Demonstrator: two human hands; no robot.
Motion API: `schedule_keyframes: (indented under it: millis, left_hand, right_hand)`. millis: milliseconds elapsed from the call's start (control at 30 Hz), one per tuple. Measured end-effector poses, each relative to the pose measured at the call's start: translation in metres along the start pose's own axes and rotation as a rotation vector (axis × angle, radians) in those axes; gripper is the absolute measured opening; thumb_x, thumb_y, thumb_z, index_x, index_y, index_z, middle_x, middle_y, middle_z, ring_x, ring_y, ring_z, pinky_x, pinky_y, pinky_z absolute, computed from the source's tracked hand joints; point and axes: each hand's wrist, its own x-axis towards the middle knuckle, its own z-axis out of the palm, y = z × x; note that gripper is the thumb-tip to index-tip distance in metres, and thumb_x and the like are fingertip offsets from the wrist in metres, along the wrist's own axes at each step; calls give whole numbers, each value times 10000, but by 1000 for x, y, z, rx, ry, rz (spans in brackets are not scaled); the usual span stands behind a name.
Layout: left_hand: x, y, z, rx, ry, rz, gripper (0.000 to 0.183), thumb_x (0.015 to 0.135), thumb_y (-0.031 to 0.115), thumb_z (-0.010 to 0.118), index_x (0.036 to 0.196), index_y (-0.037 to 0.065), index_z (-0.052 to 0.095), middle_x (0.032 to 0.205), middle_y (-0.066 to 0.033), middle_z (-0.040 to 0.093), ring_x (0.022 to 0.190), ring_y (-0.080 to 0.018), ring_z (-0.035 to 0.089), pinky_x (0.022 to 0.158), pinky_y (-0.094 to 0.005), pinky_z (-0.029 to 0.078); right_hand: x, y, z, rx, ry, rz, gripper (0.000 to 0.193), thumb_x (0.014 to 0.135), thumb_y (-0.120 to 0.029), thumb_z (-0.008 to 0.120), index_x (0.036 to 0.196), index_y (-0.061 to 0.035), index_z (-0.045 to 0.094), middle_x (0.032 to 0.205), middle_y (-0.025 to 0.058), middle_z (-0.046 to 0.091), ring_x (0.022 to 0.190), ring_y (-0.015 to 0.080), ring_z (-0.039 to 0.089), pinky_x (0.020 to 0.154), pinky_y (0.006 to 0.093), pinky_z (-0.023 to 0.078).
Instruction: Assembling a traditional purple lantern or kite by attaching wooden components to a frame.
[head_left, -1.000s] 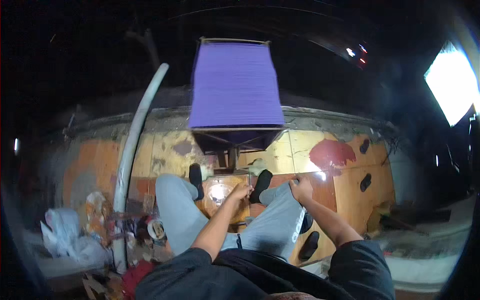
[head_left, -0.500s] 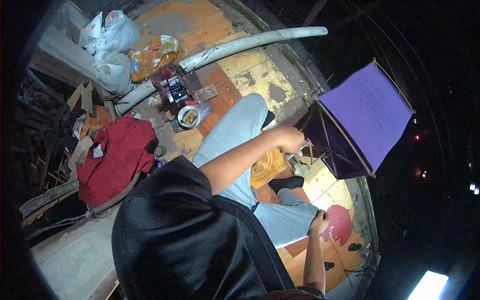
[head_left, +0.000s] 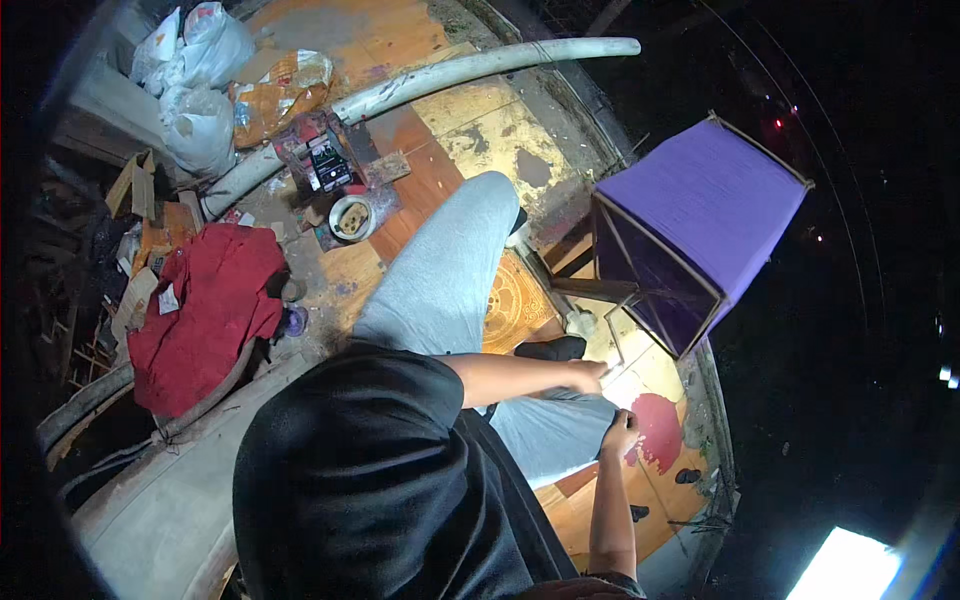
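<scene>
My left hand [head_left: 587,376] reaches across above my bent leg, its fingers closed beside the end of a thin bent rod [head_left: 611,335]. That rod runs up toward the lower edge of a box-like wooden frame covered in purple material [head_left: 705,195]. Whether my fingers grip the rod itself is too small to tell. Curled up, my right hand [head_left: 622,432] rests at the knee of my grey trousers [head_left: 545,435]; what lies inside its fingers is hidden. Just beyond it, a red patch [head_left: 658,432] marks the floor.
A yellow patterned tile [head_left: 518,302] lies between my legs. Left of them are a white cup [head_left: 352,217], a phone [head_left: 328,165], and a red cloth [head_left: 205,320]. A long pale pipe [head_left: 430,90] crosses behind, near white plastic bags [head_left: 205,120]. The floor edge [head_left: 715,430] curves along the right.
My left hand has come down and nearer, from the frame's side to above my lower leg. The purple frame has turned, showing a wooden bar. My right hand stays at the knee.
</scene>
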Motion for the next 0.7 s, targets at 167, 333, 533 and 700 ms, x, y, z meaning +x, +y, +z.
schedule_keyframes:
  millis: [167,333,533,700]
  left_hand:
    - [-4,-69,-59,211,66,-210,360,746,216,577,1007,-24,640,917,-235,664,837,-335,669,683,-436,521]
    - [-35,-44,-159,450,138,-438,252,746,131,627,973,34,678,964,-155,682,862,-294,677,661,-421,546]
    - [-78,45,-255,637,213,-361,213,757,154,637,931,46,696,884,-132,690,804,-299,671,673,-427,535]
    - [-72,96,-242,433,-56,102,372,746,376,715,695,11,668,618,-148,622,589,-291,620,578,-428,457]
  right_hand:
    - [-3,-1,-2,56,-42,35,191,838,-136,558,883,25,651,866,148,667,783,246,602,744,360,462]
    - [-3,-4,-1,16,-25,10,205,846,-149,559,886,33,645,850,148,662,764,227,591,728,353,459]
    - [0,-1,2,103,-19,2,212,844,-159,562,896,31,641,867,155,661,782,239,596,742,362,460]
    - [5,2,4,-13,-62,22,224,846,-171,559,889,34,639,877,166,662,801,252,606,750,371,460]
